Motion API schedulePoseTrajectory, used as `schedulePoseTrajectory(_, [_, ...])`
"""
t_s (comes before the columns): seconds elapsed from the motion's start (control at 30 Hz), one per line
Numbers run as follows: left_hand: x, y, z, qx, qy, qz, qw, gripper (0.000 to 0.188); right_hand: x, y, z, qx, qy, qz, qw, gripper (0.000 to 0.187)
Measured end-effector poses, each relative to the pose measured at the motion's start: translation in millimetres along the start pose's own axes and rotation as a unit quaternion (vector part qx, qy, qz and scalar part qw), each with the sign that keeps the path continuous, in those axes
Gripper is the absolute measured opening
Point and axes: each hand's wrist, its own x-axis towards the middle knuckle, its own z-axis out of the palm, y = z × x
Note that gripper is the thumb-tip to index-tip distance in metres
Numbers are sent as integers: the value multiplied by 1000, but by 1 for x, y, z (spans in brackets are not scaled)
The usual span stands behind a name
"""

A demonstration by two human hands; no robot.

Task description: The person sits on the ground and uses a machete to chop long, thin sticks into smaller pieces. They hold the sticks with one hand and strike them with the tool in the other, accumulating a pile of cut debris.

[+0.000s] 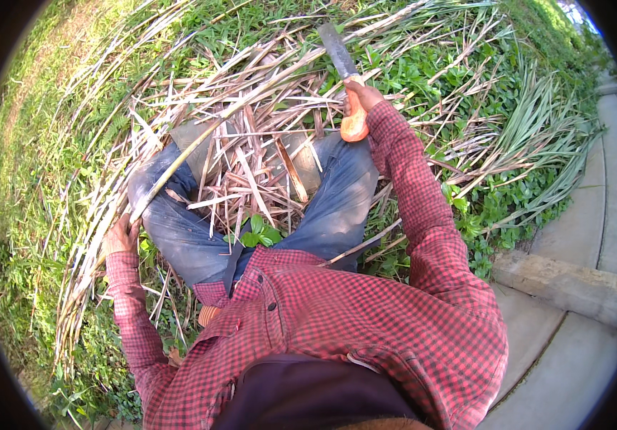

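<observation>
My left hand [121, 236], low at the left beside my knee, is closed around the lower end of a long pale stalk [201, 138]. The stalk slants up and away to the right, across my left leg and over the pile of cut pieces. My right hand [365, 95] grips a machete [337, 51] by its orange handle, above my right knee. Its broad grey blade points away from me, and the tip lies close to the far part of the stalk. Between my bent legs is a heap of dry, split stalk pieces [251, 172].
More long dry stalks [83, 283] lie in a bundle along my left side. Green weeds and grass surround me. Long green leaves [538, 136] are spread at the right, beside grey concrete slabs [581, 215] and a raised concrete beam [566, 283].
</observation>
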Motion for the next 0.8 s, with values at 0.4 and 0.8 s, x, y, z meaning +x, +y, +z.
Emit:
schedulePoseTrajectory(0.4, [-5, -1, 1, -17, -16, 4, 1000, 35, -69, 39, 47, 1, -152, -12, 988, 29])
schedulePoseTrajectory(0.8, [-12, -3, 1, -99, 37, 25, 994, 29, -153, 93, 116, -66, -349, 19, 935, 31])
